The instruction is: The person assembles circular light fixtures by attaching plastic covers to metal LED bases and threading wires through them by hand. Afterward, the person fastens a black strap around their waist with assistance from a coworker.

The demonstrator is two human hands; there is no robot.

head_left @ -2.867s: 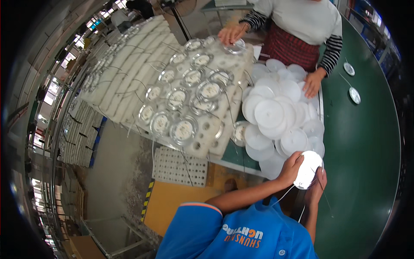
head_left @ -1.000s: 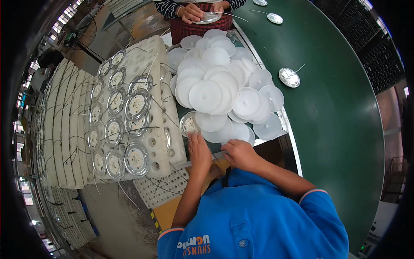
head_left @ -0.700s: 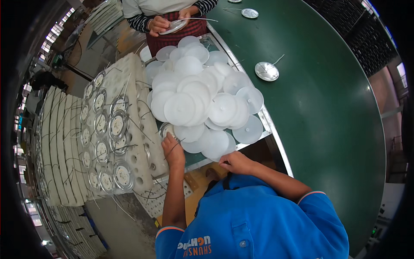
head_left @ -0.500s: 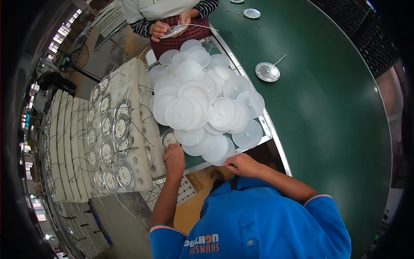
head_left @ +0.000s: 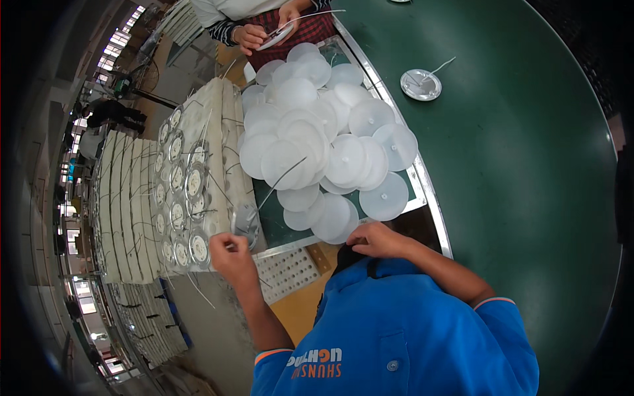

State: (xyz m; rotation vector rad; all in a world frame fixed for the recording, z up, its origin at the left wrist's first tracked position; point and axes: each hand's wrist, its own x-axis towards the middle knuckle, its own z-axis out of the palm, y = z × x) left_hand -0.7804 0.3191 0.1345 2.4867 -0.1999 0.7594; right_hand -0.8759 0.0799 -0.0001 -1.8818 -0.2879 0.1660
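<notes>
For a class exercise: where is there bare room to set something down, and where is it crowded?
Widest is the green surface right of the metal rail, nearer than the wired silver disc. A smaller green patch lies between the white discs and the silver fixture by the left hand. Crowded: that disc pile, and the foam block under round fixtures.

Even, moderately bright light covers the middle, with only soft shadows between the translucent discs [head_left: 385, 197], whose pale tops look slightly washed out. Windows [head_left: 119, 47] along the left burn to white. The silver disc [head_left: 421, 86] catches bright glints, and the green counter [head_left: 522, 178] carries a faint sheen. Fisheye distortion bows straight edges near the rim (all 4 corners sink into black), where distant detail turns soft.
</notes>
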